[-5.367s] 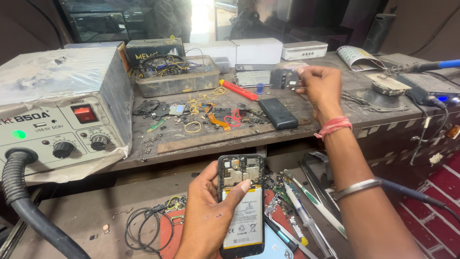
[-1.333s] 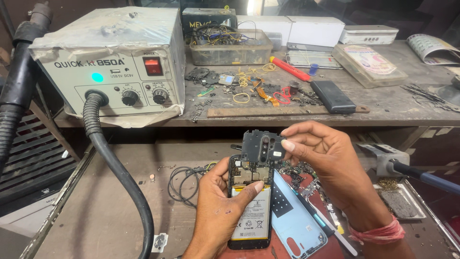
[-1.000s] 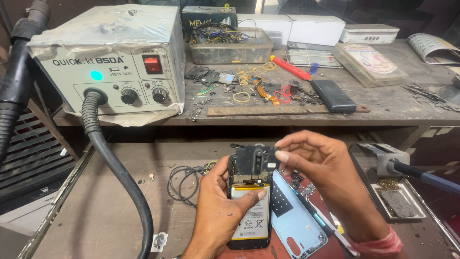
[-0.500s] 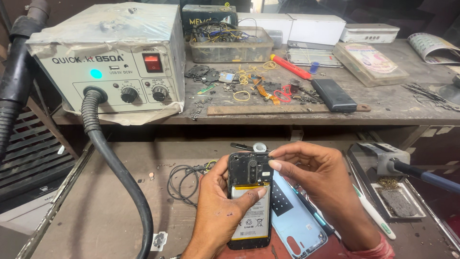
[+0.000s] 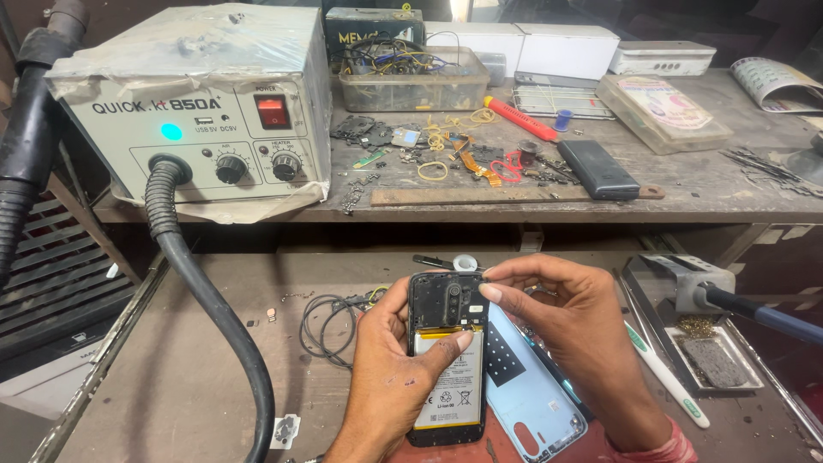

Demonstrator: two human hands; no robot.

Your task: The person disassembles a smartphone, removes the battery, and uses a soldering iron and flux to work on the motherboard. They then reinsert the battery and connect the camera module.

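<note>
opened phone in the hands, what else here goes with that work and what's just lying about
In hand:
left hand holding the opened phone
right hand, fingertips on the black cover plate at the phone's top
light blue back cover, beside the phone

Lying about:
hot air station
black hose
toothbrush
red pen
dark phone
tub of wires

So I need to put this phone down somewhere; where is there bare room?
Bare patches: the lower shelf left of the black hose, and the upper bench right of the dark phone. Crowded: around the loose parts and near the back cover.
</note>
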